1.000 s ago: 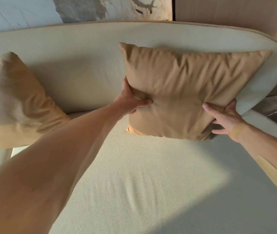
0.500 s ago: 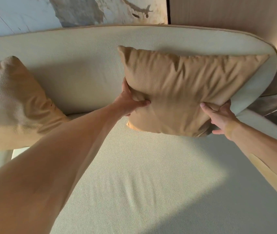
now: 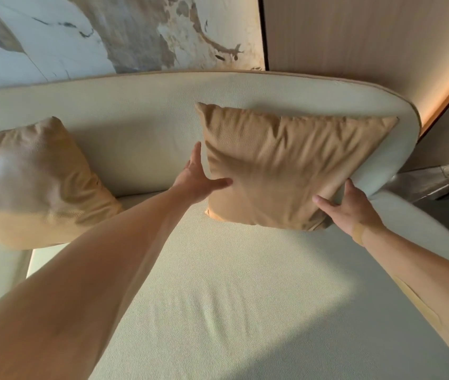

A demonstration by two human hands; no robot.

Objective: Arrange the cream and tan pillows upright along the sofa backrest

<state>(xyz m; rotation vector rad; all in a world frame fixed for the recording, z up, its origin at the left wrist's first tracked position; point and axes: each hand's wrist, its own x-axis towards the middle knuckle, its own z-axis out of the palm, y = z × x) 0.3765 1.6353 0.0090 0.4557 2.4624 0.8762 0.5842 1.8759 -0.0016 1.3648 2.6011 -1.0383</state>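
Both hands have loosened since a moment ago. The left hand (image 3: 200,178) was pinching the edge of the right pillow (image 3: 281,171) with its thumb pressed in. Now its fingers are straight and flat along the pillow's left side, and the thumb only rests on the front. The right hand (image 3: 350,204) was holding the bottom right corner. Now it looks spread out and just touches that edge. The pillow has stayed where it was.

Nearest is the sofa seat (image 3: 231,311), with the two arms reaching over it. Past the hands, the tan pillow stands up on the seat and leans back on the backrest (image 3: 141,127). It tips a little to one side, with its right corner low. Farther left, a second pillow (image 3: 34,182) leans against the backrest too.

I think this pillow is nearly done. The hands seem to be letting go to see if it stands alone. It may need one small push to sit straight.
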